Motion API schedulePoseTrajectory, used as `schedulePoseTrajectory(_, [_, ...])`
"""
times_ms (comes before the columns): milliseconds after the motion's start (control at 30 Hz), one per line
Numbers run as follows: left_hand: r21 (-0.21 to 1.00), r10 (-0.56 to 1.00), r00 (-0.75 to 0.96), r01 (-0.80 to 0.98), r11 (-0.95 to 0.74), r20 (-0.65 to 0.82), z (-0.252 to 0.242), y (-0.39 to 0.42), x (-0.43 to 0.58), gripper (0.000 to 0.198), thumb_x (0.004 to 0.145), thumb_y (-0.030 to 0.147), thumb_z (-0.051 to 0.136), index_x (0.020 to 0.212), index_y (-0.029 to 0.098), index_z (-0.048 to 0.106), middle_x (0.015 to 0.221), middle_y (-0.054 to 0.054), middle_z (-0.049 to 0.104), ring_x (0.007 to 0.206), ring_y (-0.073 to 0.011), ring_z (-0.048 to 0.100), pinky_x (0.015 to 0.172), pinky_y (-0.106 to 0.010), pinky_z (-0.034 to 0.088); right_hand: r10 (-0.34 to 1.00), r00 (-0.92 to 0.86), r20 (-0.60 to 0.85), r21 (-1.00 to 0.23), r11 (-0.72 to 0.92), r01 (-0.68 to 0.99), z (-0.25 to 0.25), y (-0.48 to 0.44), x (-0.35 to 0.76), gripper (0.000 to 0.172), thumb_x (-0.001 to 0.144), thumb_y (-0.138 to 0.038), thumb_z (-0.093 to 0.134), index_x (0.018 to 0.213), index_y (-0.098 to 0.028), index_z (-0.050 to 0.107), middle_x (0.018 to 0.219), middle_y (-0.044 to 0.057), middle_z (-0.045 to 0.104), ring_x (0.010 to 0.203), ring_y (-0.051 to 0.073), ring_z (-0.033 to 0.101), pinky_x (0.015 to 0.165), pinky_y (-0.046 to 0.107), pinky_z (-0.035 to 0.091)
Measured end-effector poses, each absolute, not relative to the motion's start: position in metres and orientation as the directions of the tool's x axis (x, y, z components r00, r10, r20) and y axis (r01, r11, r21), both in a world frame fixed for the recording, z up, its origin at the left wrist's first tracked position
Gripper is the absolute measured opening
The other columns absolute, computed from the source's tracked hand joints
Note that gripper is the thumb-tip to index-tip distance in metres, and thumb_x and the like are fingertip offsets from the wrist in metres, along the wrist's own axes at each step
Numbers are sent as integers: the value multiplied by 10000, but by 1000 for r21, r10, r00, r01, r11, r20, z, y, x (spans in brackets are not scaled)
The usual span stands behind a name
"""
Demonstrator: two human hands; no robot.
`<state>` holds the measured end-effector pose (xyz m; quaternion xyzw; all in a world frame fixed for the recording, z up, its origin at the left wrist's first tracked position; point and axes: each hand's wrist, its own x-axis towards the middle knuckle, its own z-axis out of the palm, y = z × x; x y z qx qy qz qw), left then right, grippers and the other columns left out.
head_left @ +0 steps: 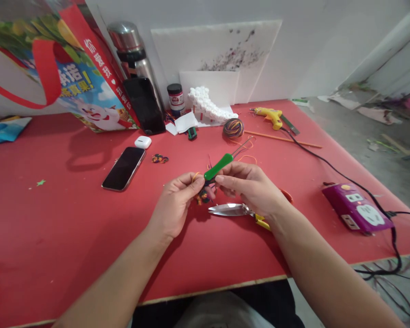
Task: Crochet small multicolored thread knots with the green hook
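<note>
My left hand (177,200) pinches a small crocheted piece of dark multicoloured yarn (203,197), with thumb and fingers pressed together. My right hand (246,184) is closed close beside it, thumb and forefinger pinched by the yarn. A crochet hook with a green handle (218,167) lies along the right fingers. Its metal shaft points up and to the right, while the handle's end comes near my left thumb. Loose yarn strands run behind the right hand toward a multicoloured yarn ball (233,128). Scissors (230,209) lie beneath my right wrist, their blades pointing left.
On the red table (71,228) are a phone (124,168), a white earbud case (143,142) and a small crocheted piece (160,158). Behind stand a gift bag (99,98), a steel flask (141,61) and a jar (176,99). A yellow glue gun (269,117) and a purple power strip (357,209) lie right.
</note>
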<state>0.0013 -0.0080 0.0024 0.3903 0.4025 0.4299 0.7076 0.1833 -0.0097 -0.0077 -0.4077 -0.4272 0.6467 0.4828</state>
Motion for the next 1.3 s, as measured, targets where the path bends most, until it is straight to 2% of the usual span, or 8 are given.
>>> schedulePoseTrajectory(133, [879,922,284,-323,351,-263,-2,-9,4,350,707,426,969,671,186,716,663,10,659,643,-121,568,673,-257,477,974,-169,-149,-928,-197,-316,-11,-8,180,347,695,-444,935,719,-188,702,633,-38,621,524,76,460,523,257,350])
schedulePoseTrajectory(400, [897,925,288,-292,333,-249,-6,-11,7,373,762,437,923,663,180,671,681,10,623,650,-116,513,664,-255,440,981,-116,-155,-955,-179,-236,-9,-8,181,178,717,-325,828,766,-187,727,660,-30,631,546,85,454,534,265,364])
schedulePoseTrajectory(533, [913,936,258,-267,308,-241,-5,-11,6,378,772,444,907,666,189,648,657,19,610,619,-118,515,643,-263,453,981,-132,-143,-960,-170,-224,-7,-10,185,317,695,-256,887,978,-206,753,894,11,735,698,120,597,579,249,418])
schedulePoseTrajectory(633, [952,946,241,-166,258,-215,-4,-13,5,350,829,451,861,691,197,663,651,18,612,607,-126,516,628,-274,453,974,-157,-160,-945,-197,-259,-6,-11,186,430,695,-313,940,1070,-220,752,865,1,731,671,121,595,545,242,391])
schedulePoseTrajectory(767, [986,955,254,-28,167,-155,-2,-17,4,295,898,434,806,737,204,717,674,11,629,637,-138,532,627,-279,457,979,-153,-135,-968,-163,-191,-8,-11,186,372,739,-478,942,895,-179,784,689,-15,675,574,102,513,545,269,377])
schedulePoseTrajectory(867, [981,929,345,-86,175,-135,0,-18,2,199,850,381,867,867,204,779,834,-19,747,797,-173,673,762,-297,549,987,-133,-91,-981,-112,-159,-8,-11,187,349,780,-492,927,812,-178,780,653,-16,666,584,111,534,582,285,409])
schedulePoseTrajectory(967, [960,906,401,-173,221,-136,0,-17,-1,275,770,289,932,994,205,796,1024,-46,804,986,-217,747,896,-331,596,990,-121,-70,-974,-94,-207,-8,-10,189,324,776,-465,941,794,-185,779,646,-27,659,582,105,534,580,277,410])
schedulePoseTrajectory(1300, [970,923,362,-148,194,-129,-4,-15,-2,320,727,205,949,1009,210,796,1027,-17,809,984,-181,763,899,-291,615,988,-124,-90,-955,-121,-270,-5,-8,189,397,691,-506,982,733,-182,757,588,-35,629,526,87,494,539,261,384])
